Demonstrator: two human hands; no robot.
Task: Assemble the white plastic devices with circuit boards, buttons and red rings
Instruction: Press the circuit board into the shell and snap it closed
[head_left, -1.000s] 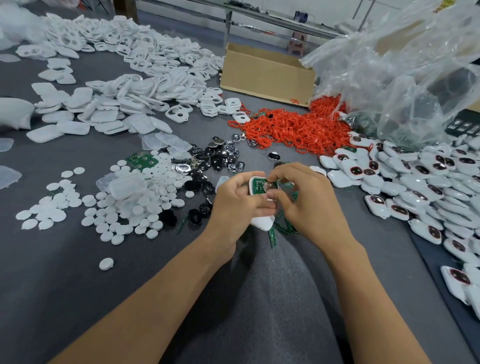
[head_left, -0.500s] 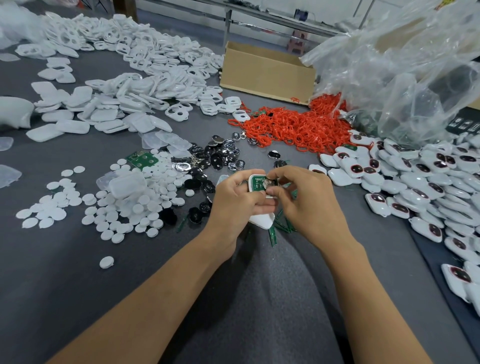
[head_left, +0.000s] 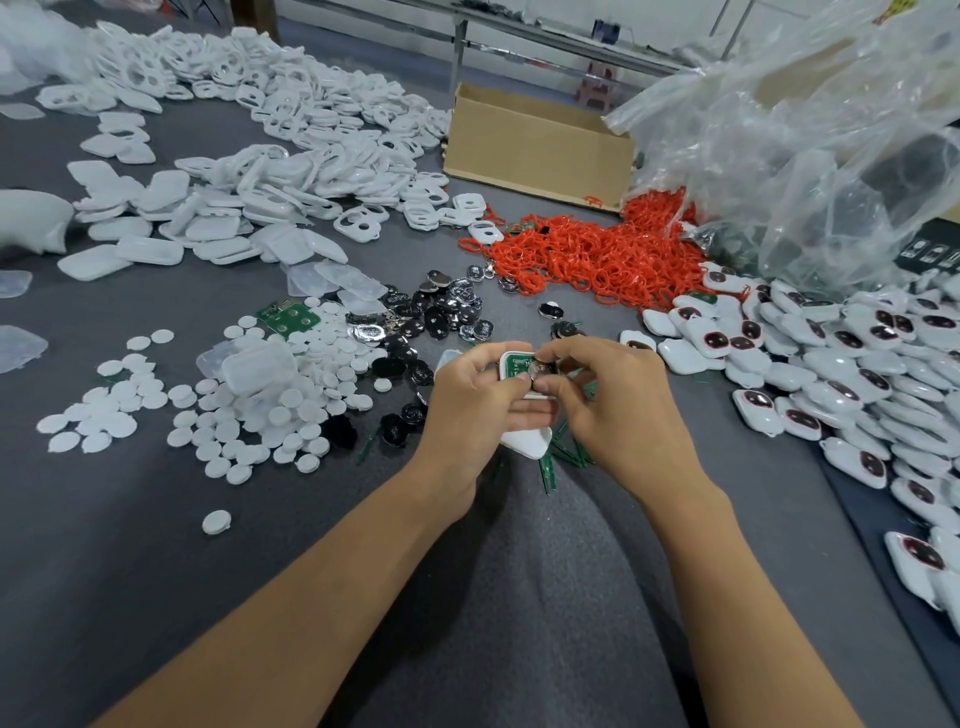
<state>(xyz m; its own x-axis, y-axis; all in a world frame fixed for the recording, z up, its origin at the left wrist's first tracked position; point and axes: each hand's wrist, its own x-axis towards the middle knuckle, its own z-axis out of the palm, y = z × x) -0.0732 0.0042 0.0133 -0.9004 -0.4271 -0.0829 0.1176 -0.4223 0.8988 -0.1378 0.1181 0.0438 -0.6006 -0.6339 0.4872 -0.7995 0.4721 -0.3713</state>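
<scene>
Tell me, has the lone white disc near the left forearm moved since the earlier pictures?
No. The lone white disc keeps its place below the loose green circuit board.

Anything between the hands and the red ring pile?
Only a few flat black buttons on the mat. The left hand and right hand, both holding the white shell, have an otherwise open path to the red rings.

Discs (head_left: 291, 415) were on the table's (head_left: 130, 597) left, shells (head_left: 291, 171) behind them, ring pile (head_left: 597, 260) mid-back, box (head_left: 535, 150) behind that, finished devices (head_left: 841, 364) heaped right.
</scene>
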